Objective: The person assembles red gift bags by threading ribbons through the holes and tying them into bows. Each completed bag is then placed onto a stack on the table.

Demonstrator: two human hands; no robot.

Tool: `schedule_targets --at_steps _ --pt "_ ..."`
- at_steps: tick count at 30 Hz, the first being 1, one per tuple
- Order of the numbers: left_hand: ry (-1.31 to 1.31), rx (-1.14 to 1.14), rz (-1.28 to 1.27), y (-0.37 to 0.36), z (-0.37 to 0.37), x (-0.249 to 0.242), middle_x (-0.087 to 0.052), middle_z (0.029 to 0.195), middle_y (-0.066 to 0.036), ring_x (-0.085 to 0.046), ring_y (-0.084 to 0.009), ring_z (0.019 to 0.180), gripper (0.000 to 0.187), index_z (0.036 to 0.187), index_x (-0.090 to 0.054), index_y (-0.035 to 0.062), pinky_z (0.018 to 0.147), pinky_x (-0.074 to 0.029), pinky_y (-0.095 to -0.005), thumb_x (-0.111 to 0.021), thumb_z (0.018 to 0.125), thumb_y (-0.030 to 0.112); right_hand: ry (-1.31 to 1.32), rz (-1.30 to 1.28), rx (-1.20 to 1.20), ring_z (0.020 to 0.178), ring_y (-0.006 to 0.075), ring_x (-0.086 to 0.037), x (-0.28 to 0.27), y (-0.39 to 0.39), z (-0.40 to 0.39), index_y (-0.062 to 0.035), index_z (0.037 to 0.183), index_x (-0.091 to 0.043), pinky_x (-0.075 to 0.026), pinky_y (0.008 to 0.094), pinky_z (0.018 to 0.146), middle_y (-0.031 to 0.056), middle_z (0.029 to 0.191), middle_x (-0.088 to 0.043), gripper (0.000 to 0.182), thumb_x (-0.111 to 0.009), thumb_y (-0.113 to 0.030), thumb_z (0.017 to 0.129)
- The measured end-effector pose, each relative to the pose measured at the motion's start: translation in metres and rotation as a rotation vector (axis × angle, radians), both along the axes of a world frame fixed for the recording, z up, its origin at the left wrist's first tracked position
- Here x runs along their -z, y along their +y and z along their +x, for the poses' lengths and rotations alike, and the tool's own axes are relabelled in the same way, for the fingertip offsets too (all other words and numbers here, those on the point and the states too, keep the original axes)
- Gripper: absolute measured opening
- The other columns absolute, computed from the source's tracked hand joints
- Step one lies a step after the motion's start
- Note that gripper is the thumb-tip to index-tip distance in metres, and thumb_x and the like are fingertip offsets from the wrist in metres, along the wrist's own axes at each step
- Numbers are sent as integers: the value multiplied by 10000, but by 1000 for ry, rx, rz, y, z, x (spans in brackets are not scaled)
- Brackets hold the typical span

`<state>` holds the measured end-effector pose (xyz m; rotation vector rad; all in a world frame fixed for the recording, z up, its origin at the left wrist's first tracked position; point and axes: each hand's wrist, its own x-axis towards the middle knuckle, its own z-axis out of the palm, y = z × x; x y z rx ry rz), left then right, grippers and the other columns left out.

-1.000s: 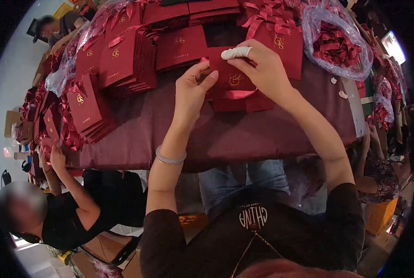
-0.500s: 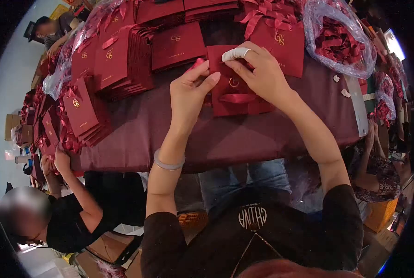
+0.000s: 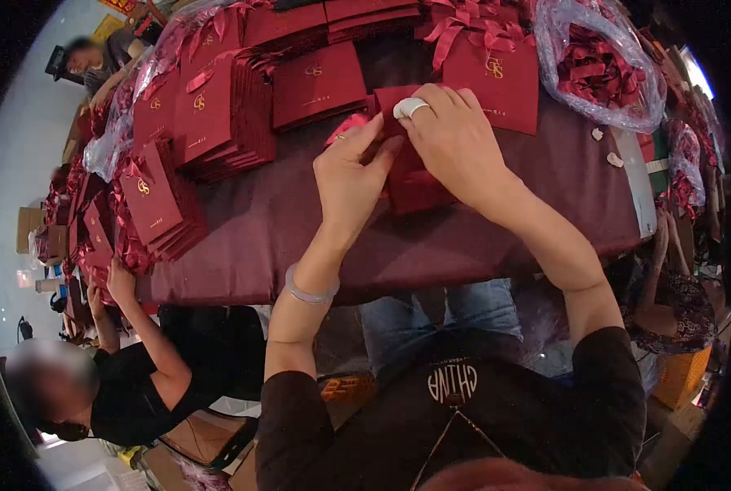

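Observation:
A dark red paper gift bag [image 3: 413, 195] lies on the table in front of me, mostly covered by my hands. My left hand [image 3: 351, 176] is at its left side, thumb and fingers pinched together on a red satin ribbon [image 3: 348, 126] that shows beyond the fingers. Over the upper part of the bag is my right hand [image 3: 457, 139], its fingers curled and closed on it. White tape [image 3: 409, 107] wraps one of its fingers. What exactly lies between the right fingertips is hidden.
Stacks of red bags [image 3: 218, 114] stand at the left and back, with another bag [image 3: 496, 86] behind my right hand. A clear plastic sack [image 3: 656, 98] holds red ribbons. Dark red cloth covers the table [image 3: 300, 237]. A co-worker's hand [image 3: 120, 282] touches items at left.
My right hand has turned and come lower over the bag, covering its gold logo and ribbon. The left hand has shifted slightly right and down, and more red ribbon shows behind its fingers.

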<state>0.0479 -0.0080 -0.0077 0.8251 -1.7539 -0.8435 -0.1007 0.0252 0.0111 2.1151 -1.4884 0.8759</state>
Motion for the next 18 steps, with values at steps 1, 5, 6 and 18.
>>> schedule_targets --at_steps 1,5,6,18 --pt "-23 -4 12 -1 0 1 -643 827 -82 -579 -87 729 322 1044 -613 -7 683 -467 -212 -666 727 0 15 7 38 853 238 -519 0 1 3 -42 873 -555 -380 345 750 86 855 -510 184 -524 -103 703" --pt "-34 -18 19 -2 -1 4 -655 876 -97 -599 -108 767 339 1052 -607 -6 705 -474 -231 -655 716 -17 50 10 -56 860 250 -520 -3 4 7 -28 862 -546 -381 355 753 102 856 -513 173 -517 -104 709" --pt "-37 -15 17 -2 -1 3 -655 876 -97 -599 -108 767 339 1052 -607 -6 705 -474 -231 -655 716 -17 47 8 -53 860 250 -520 -1 2 7 -28 862 -546 -381 355 753 102 856 -513 173 -517 -104 709" --pt "260 68 496 3 -3 -11 -601 936 -60 -577 -112 833 334 1081 -582 -55 785 -477 -232 -620 751 -88 -705 182 -299 774 331 -570 8 -12 -9 -21 825 -581 -449 414 676 136 823 -588 101 -550 -113 795"
